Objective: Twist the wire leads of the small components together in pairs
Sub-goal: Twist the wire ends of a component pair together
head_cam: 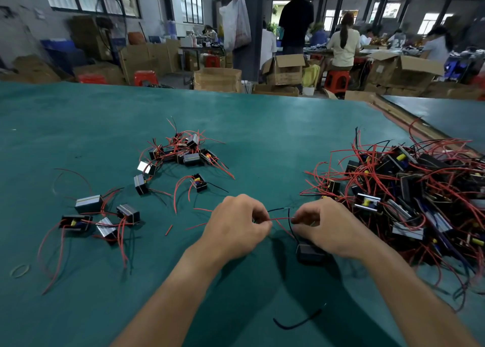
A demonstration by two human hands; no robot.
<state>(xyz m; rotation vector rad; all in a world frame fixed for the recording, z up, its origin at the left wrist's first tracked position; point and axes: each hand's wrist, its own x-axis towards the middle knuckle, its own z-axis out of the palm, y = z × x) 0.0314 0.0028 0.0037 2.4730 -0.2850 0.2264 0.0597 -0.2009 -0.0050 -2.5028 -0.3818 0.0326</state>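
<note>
My left hand point(236, 226) and my right hand point(325, 228) are close together over the green table mat point(262, 136). Between them runs a thin red wire lead point(282, 219), pinched at each end by my fingertips. A black lead point(278, 209) arcs just above it and drops toward a small black component point(311, 252) that lies under my right wrist, partly hidden. A big tangled pile of black components with red and black leads point(409, 197) lies to the right of my right hand.
Smaller groups of components lie at centre back point(183, 152) and at the left point(102, 218). One component point(198, 182) sits alone ahead of my left hand. A rubber band point(19, 270), a loose black wire point(299, 320) and a red scrap point(168, 230) lie on the mat. People work at benches behind.
</note>
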